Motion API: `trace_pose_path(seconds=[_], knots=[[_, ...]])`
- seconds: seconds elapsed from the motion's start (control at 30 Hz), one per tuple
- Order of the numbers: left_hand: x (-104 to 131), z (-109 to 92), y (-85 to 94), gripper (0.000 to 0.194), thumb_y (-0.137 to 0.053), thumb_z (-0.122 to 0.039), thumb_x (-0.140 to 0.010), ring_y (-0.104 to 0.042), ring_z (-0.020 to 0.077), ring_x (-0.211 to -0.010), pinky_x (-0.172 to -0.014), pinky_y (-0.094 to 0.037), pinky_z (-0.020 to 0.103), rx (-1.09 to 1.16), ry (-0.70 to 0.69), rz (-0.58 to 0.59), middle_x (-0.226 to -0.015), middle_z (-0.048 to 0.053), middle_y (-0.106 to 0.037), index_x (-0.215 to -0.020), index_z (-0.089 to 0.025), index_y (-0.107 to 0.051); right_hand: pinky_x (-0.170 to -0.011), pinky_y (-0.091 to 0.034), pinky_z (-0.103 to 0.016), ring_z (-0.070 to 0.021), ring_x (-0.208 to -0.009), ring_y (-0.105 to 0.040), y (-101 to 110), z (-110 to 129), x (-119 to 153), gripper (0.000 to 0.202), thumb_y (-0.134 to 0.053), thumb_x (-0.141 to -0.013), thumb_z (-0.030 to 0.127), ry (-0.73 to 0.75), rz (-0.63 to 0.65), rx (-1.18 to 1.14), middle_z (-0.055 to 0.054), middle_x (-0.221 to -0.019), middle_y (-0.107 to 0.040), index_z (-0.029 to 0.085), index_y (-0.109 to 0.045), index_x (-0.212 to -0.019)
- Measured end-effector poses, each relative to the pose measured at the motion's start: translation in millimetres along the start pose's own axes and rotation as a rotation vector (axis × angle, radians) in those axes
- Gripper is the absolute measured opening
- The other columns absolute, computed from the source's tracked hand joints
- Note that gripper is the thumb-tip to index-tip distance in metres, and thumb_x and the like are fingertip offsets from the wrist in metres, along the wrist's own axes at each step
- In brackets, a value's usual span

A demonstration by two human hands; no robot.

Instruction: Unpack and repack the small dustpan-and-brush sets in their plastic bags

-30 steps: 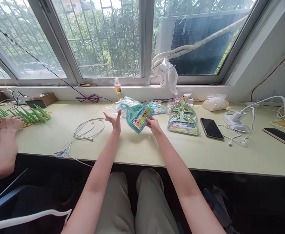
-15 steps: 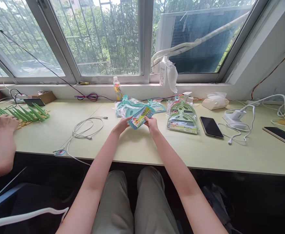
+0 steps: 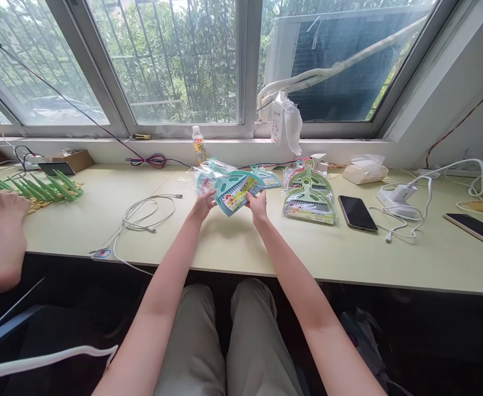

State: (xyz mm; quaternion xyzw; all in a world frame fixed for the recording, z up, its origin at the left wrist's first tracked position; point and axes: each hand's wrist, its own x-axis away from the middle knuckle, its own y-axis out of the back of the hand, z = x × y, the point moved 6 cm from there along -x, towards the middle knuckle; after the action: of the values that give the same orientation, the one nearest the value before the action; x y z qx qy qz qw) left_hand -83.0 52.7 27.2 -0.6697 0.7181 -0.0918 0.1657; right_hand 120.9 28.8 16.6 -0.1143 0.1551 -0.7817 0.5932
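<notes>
Teal plastic dustpan-and-brush set with grey bristles and a yellow printed label (image 3: 238, 192) is between the two hands, tilted, and it seems to be a little above the pale yellow-green table (image 3: 233, 256). The right hand (image 3: 258, 208) grips its right lower edge, with the thumb on the front side. The left hand (image 3: 202, 205) is at its left edge with the fingers partly spread; whether these fingers hold it firmly, I cannot tell.

Just behind lies another teal set in crinkled clear plastic wrapping (image 3: 214, 166). In my judgement, the held set could catch on this loose film and drag it, because the two overlap in view. If the right hand loosens while the left has only light contact, the set could turn and drop onto the table — its edge is smooth and thin. A wide swing to the back may also knock the upright plastic bottle with yellow label (image 3: 199, 145) — it stands near the wrapped set, and tall narrow things tip easily.
</notes>
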Motion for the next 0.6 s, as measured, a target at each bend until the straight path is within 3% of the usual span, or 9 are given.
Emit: trace_pose_path(seconds=[0.07,0.17,0.4,0.5,0.6], knots=[[3,2,-5.0,0.082,-0.075,-0.024,-0.079,-0.071,0.0236,-0.109,-0.085,-0.06,0.035,-0.012,0.017,0.071,-0.128,0.003,-0.07,-0.154,-0.033,-0.042,-0.081,-0.065,-0.032,-0.0153,-0.089,-0.074,1,-1,-2,0.038,-0.071,-0.086,0.013,0.001,-0.01,0.016,-0.002,-0.105,-0.075,0.024,-0.056,-0.119],[7,11,-10.5,0.068,-0.077,-0.03,-0.079,-0.071,0.0277,-0.11,-0.086,-0.06,0.036,-0.047,0.094,0.132,-0.123,0.008,-0.073,-0.144,-0.023,-0.057,-0.082,-0.065,-0.033,-0.0153,-0.085,-0.073,-1,0,-5,0.029,-0.074,-0.084,0.014,-0.016,0.047,0.022,-0.002,-0.097,-0.075,0.021,-0.059,-0.108],[6,8,-6.6,0.045,-0.072,-0.037,-0.086,-0.071,0.031,-0.111,-0.093,-0.059,0.04,-0.014,0.093,0.091,-0.119,0.012,-0.075,-0.125,-0.015,-0.069,-0.083,-0.066,-0.038,-0.0169,-0.075,-0.074,-9,6,-5,0.015,-0.074,-0.083,0.01,-0.078,0.202,-0.003,-0.003,-0.083,-0.074,0.017,-0.063,-0.091],[9,10,-10.6,0.039,-0.072,-0.036,-0.086,-0.071,0.0315,-0.11,-0.093,-0.059,0.04,-0.034,0.135,0.127,-0.117,0.013,-0.076,-0.118,-0.013,-0.071,-0.084,-0.066,-0.038,-0.0169,-0.078,-0.074,-6,6,-4,0.014,-0.072,-0.084,0.008,-0.064,0.141,-0.037,-0.003,-0.084,-0.075,0.017,-0.063,-0.09],[16,20,-24.6,0.04,-0.071,-0.039,-0.088,-0.071,0.0333,-0.111,-0.095,-0.058,0.041,-0.084,0.23,0.284,-0.118,0.016,-0.075,-0.118,-0.013,-0.071,-0.086,-0.066,-0.037,-0.0181,-0.083,-0.074,2,4,-6,0.015,-0.073,-0.083,0.01,-0.061,0.04,-0.07,-0.004,-0.086,-0.075,0.017,-0.062,-0.088]])
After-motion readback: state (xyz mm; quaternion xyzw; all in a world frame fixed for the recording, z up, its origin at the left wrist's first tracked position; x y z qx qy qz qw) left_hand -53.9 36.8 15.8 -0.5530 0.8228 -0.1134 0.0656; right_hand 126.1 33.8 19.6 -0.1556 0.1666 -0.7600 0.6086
